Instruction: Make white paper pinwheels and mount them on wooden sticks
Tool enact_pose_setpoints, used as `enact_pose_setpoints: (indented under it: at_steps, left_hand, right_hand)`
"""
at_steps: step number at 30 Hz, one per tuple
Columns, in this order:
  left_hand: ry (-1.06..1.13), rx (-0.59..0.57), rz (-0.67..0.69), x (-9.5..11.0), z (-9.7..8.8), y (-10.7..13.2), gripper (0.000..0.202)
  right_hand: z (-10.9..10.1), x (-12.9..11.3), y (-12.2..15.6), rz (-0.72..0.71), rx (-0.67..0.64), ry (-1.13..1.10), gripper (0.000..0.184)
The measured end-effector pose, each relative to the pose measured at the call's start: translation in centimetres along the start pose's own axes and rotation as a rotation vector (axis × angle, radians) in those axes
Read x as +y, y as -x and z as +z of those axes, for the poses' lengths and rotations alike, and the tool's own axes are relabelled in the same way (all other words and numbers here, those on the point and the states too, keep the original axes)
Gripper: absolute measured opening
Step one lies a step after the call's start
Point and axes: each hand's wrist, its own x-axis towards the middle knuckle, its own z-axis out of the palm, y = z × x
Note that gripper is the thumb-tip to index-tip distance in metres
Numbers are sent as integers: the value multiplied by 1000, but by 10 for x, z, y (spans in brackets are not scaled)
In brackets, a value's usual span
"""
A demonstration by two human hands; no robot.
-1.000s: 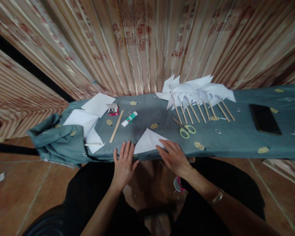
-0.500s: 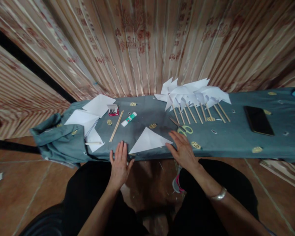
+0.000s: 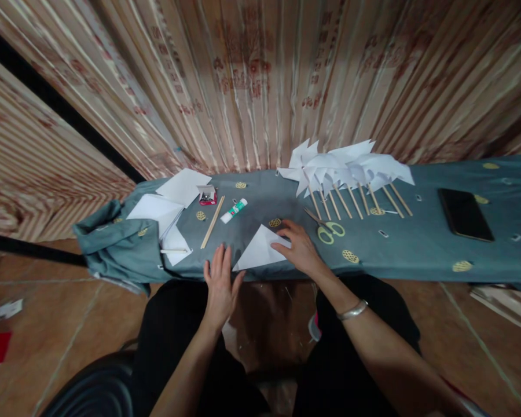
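Note:
A white sheet of paper folded into a triangle [image 3: 259,248] lies near the front edge of the cloth-covered bench. My right hand [image 3: 301,248] rests over its right corner, thumb and fingers apart. Flat on the cloth just left of the triangle is my left hand [image 3: 221,284], its fingers stretched out and holding nothing. Green-handled scissors [image 3: 330,229] lie to the right of my right hand. Beyond the triangle are a glue stick [image 3: 234,211] and thin wooden sticks [image 3: 212,222].
Several white paper pinwheels [image 3: 330,168] on wooden sticks lie in a row at the back. A black phone [image 3: 465,214] is on the right. White paper sheets [image 3: 156,211] and a small red box of pins [image 3: 208,196] sit on the left. A patterned curtain [image 3: 243,87] hangs behind the bench.
My right hand has moved left, from beside the triangle's right corner to over it. My left hand stays beside the left corner. The whole view has shifted slightly.

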Motion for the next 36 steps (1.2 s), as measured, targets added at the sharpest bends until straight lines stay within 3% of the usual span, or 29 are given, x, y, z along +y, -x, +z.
enact_pose_setpoints:
  at_steps: [4, 10, 21, 28, 36]
  left_hand:
    - [85, 43, -91, -3, 4, -6, 59]
    - [126, 71, -199, -1, 17, -19, 57]
    - [137, 94, -206, 0, 24, -19, 49]
    - [381, 115, -265, -7, 9, -15, 48]
    - [908, 192, -560, -6, -24, -31, 65]
  right_hand:
    - [5, 0, -10, 72, 9, -166, 5]
    - [7, 3, -18, 141, 78, -259, 7]
    - [12, 12, -14, 174, 90, -204, 5]
    - [-1, 9, -16, 115, 78, -360, 8]
    - [-34, 1, -8, 5, -1, -524, 12]
